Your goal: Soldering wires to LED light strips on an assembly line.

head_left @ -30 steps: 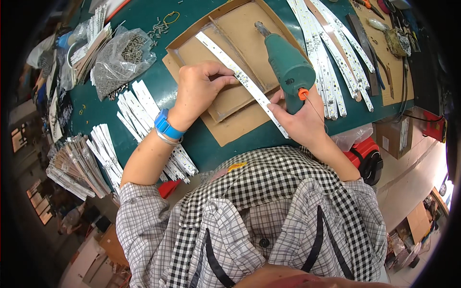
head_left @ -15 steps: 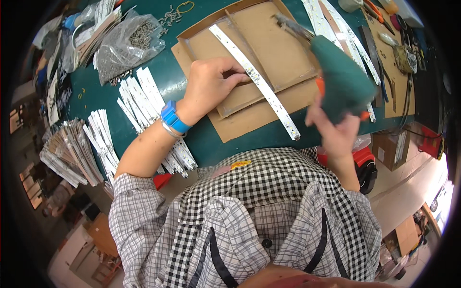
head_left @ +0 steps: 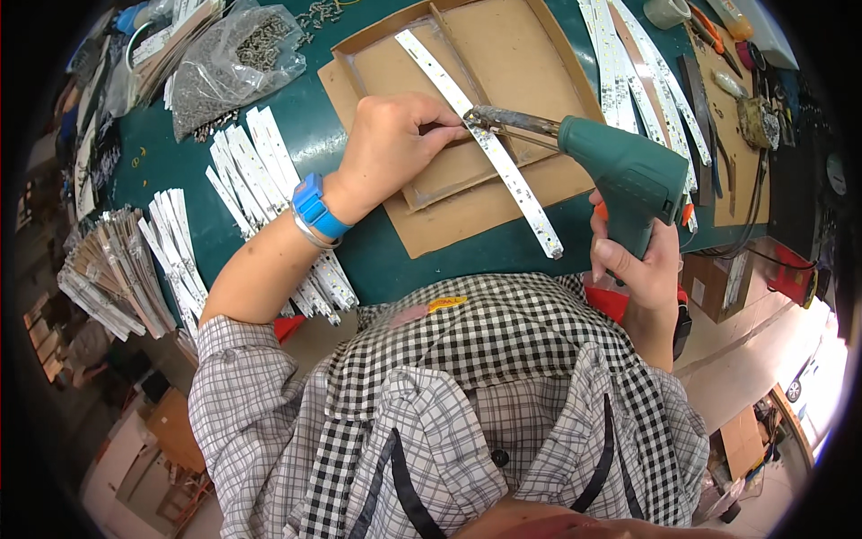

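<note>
A long white LED strip (head_left: 521, 192) lies slantwise across a shallow cardboard tray (head_left: 575, 76) with a divider. At the strip's left edge, my left hand (head_left: 388, 148) is closed in a pinch, thumb and forefinger together; whatever sits between the fingertips is too small to make out. My right hand (head_left: 642, 260) grips the handle of a green soldering gun (head_left: 628, 162). Its dark metal tip reaches left to the strip, just beside my left fingertips, and seems to touch it there.
Bundles of white LED strips (head_left: 256, 175) stand left, with more strips (head_left: 628, 81) at the right. A plastic bag of small metal parts (head_left: 238, 67) sits at the back left. Pliers with orange handles (head_left: 709, 31) and cables lie on a board at the far right.
The soldering gun has swung down and left, bringing its tip from above the tray onto the strip by my left fingers. My left hand keeps its pinch, hardly moved.
</note>
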A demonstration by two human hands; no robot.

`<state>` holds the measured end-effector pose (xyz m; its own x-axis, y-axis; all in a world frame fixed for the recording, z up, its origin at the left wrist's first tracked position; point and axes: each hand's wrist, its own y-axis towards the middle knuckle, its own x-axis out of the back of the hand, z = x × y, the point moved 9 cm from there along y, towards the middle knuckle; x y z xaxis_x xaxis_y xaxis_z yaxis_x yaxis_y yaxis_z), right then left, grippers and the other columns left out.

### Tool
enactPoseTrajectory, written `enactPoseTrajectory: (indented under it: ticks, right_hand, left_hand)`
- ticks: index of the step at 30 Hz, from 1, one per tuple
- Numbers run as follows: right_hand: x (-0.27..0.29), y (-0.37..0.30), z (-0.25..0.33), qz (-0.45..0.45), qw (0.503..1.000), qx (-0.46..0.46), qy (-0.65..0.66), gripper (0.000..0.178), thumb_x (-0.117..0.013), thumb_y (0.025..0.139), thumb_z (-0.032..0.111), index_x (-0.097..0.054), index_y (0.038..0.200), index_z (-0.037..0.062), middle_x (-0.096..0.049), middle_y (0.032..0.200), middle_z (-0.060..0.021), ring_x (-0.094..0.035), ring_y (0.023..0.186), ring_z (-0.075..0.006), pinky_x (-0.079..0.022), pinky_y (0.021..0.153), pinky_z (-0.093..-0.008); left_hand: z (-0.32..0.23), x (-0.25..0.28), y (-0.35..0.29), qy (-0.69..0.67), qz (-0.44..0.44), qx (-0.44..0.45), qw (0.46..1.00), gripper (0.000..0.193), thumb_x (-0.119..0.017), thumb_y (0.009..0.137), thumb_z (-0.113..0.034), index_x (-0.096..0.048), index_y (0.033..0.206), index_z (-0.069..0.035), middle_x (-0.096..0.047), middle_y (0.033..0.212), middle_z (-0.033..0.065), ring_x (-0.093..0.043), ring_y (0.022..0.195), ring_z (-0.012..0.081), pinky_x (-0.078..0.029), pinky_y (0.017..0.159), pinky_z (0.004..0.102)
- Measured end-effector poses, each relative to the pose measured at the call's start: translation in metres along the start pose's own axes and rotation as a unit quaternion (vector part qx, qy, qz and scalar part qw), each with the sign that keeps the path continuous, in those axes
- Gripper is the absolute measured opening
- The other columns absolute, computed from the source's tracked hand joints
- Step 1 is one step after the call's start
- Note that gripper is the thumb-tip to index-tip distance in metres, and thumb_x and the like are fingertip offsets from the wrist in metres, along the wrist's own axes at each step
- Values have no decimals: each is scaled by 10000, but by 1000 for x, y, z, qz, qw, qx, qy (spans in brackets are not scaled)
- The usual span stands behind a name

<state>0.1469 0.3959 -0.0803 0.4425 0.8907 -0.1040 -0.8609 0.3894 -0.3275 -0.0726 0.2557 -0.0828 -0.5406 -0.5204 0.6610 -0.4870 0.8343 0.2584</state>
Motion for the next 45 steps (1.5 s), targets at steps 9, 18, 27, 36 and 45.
enactPoseTrajectory:
  ticks: [9, 18, 27, 36, 45]
  right_hand:
    - [0, 5, -2, 40, 999, -5, 9, 378, -725, 809, 25, -546, 1126, -78, -603, 838, -103, -596, 576, -134, -494, 497, -248]
    - [8, 5, 12, 2, 996, 39, 85, 589, -750, 788, 74, -472, 1262, -139, -592, 1088, -222, -570, 582, -151, -507, 465, -256]
    - [11, 4, 18, 4, 994, 71, 79, 599, -751, 791, 115, -474, 1260, -133, -601, 878, -152, -556, 531, -136, -471, 452, -237]
    - [4, 6, -2, 25, 1000, 1, 19, 469, -741, 808, 59, -548, 1211, -85, -612, 803, -86, -579, 548, -116, -484, 481, -237]
    - [16, 8, 15, 2, 985, 100, 143, 602, -742, 781, 60, -465, 1281, -128, -556, 1206, -259, -581, 664, -156, -507, 456, -259]
  left_hand:
    - [0, 0, 0, 5, 4, 1, 1000, 87, -810, 760, -56, -759, 821, -22, -734, 776, 89, -700, 658, 177, -550, 599, 270]
    - [0, 0, 1, -2, 5, 9, 1000, 94, -811, 762, -63, -762, 830, -21, -742, 793, 90, -709, 670, 178, -554, 610, 263]
    - [-2, 1, 1, 7, 2, 4, 1000, 98, -814, 759, -66, -763, 829, -21, -743, 793, 88, -709, 669, 178, -554, 611, 262]
    - [-2, 0, 2, 8, 7, 15, 1000, 96, -813, 761, -62, -758, 825, -16, -740, 789, 88, -705, 665, 175, -552, 605, 263]
    - [-3, 0, 2, 4, 7, 13, 1000, 107, -814, 762, -61, -762, 844, -17, -744, 803, 90, -709, 670, 173, -554, 608, 259]
